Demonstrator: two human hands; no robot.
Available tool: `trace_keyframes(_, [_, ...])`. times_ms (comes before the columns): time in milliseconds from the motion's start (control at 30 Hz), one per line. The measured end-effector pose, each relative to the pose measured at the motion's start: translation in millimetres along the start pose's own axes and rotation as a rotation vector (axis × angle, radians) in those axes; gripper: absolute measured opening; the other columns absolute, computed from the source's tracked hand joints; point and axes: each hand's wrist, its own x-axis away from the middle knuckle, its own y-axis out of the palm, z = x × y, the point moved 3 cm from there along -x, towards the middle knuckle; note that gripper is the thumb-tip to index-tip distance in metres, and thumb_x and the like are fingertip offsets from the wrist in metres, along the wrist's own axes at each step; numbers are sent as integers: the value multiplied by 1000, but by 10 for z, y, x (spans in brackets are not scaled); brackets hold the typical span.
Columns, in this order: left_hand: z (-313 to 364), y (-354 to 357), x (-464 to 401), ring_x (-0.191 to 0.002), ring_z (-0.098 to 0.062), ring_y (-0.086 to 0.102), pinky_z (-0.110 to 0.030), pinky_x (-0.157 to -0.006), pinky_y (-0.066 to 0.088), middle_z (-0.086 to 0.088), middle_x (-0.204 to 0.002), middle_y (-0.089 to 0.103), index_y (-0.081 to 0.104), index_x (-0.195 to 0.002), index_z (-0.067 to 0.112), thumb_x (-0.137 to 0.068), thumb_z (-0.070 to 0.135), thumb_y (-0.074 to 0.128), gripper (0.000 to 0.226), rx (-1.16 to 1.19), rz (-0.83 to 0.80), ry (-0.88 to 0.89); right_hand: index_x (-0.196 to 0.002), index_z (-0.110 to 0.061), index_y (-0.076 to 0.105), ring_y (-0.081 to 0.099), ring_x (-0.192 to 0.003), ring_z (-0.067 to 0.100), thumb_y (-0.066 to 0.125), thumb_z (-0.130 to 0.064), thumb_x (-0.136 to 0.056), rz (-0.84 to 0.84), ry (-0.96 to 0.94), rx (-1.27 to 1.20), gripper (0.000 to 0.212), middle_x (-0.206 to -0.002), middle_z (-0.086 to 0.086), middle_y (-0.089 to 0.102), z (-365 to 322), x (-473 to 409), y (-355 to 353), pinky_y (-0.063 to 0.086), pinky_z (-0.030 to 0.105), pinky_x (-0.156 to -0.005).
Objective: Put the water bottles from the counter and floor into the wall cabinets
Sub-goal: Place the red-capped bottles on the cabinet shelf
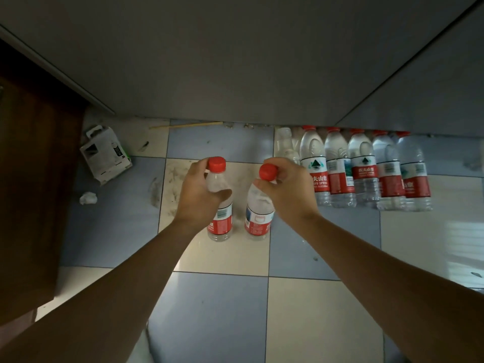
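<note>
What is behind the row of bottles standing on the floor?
Behind the row of bottles stands the cabinet front. Its overhang covers the gap under it, so anything further back there cannot be seen.

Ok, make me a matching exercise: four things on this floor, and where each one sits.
Things:
1. clear plastic bottle in the left hand's grip
2. row of red-capped clear water bottles
3. white cardboard box
4. crumpled white paper

Places:
A. far left, lying by the brown wooden panel
B. on the cream tile, centre
C. on a blue tile, just in front of the box
D. along the cabinet base, right

Pairs: 1-B, 2-D, 3-A, 4-C
</note>
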Motion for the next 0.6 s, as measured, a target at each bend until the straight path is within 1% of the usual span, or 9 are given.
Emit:
trace_keyframes(100, [147, -40, 107, -112, -14, 53, -31, -98, 45, 7, -122, 56, 52, -125, 25, -74, 10, 85, 62, -23, 37, 96, -109, -23, 67, 62, -97, 11, 85, -18, -77, -17, -96, 52, 37, -104, -9, 66, -155, 89, -112, 50, 18, -86])
trace_keyframes(167, [182, -45, 196, -113, -19, 54, -32, -98, 46, 4, -120, 57, 53, -122, 23, -74, 10, 86, 60, -56, 57, 152, -106, -24, 66, 60, -96, 8, 84, -15, -77, -25, -150, 103, 36, -104, -10, 63, -190, 156, -141, 44, 7, -82])
trace_keyframes(233, [177, -54, 293, -107, -20, 53, -29, -93, 47, 5, -115, 54, 52, -116, 25, -73, 11, 86, 57, -108, 90, 224, -107, -22, 66, 57, -94, 6, 84, -13, -77, -8, -198, 151, 36, -103, -10, 62, -180, 215, -162, 39, 0, -77])
trace_keyframes(300, [126, -63, 380, -102, -19, 52, -29, -88, 48, 6, -111, 52, 52, -112, 24, -74, 12, 87, 53, -168, 126, 304, -108, -18, 67, 57, -93, 7, 84, -11, -77, 1, -224, 181, 35, -104, -8, 63, -153, 267, -177, 38, -1, -78])
trace_keyframes(367, [48, -80, 439, -102, -21, 53, -27, -87, 48, 7, -111, 51, 49, -112, 28, -76, 14, 86, 54, -191, 143, 343, -109, -16, 67, 58, -95, 10, 82, -9, -78, -1, -253, 193, 34, -106, -5, 64, -144, 304, -169, 43, 6, -83])
trace_keyframes(433, [-10, -94, 441, -104, -21, 53, -19, -86, 43, 9, -111, 50, 42, -111, 39, -77, 19, 86, 59, -189, 138, 335, -112, -15, 65, 59, -99, 14, 80, -10, -81, -4, -277, 196, 35, -110, -3, 64, -141, 323, -142, 50, 23, -90])
trace_keyframes(467, [-26, -93, 421, -104, -19, 53, -15, -84, 40, 10, -111, 49, 40, -110, 42, -78, 23, 85, 59, -183, 134, 320, -117, -17, 63, 58, -103, 14, 79, -12, -82, -7, -266, 196, 38, -115, -3, 63, -129, 328, -121, 51, 27, -92])
trace_keyframes(533, [-58, -87, 368, -102, -15, 53, -11, -81, 38, 11, -109, 50, 41, -110, 41, -76, 31, 85, 57, -148, 134, 274, -130, -23, 54, 55, -112, 13, 81, -20, -83, -30, -193, 154, 53, -126, -5, 58, -75, 320, -64, 50, 28, -97])
trace_keyframes(600, [-102, -64, 321, -102, -13, 54, -12, -82, 40, 9, -110, 52, 44, -113, 39, -73, 34, 87, 59, -109, 125, 246, -138, -27, 45, 53, -119, 13, 83, -27, -81, -50, -102, 58, 69, -133, -5, 56, 19, 304, -2, 49, 29, -100])
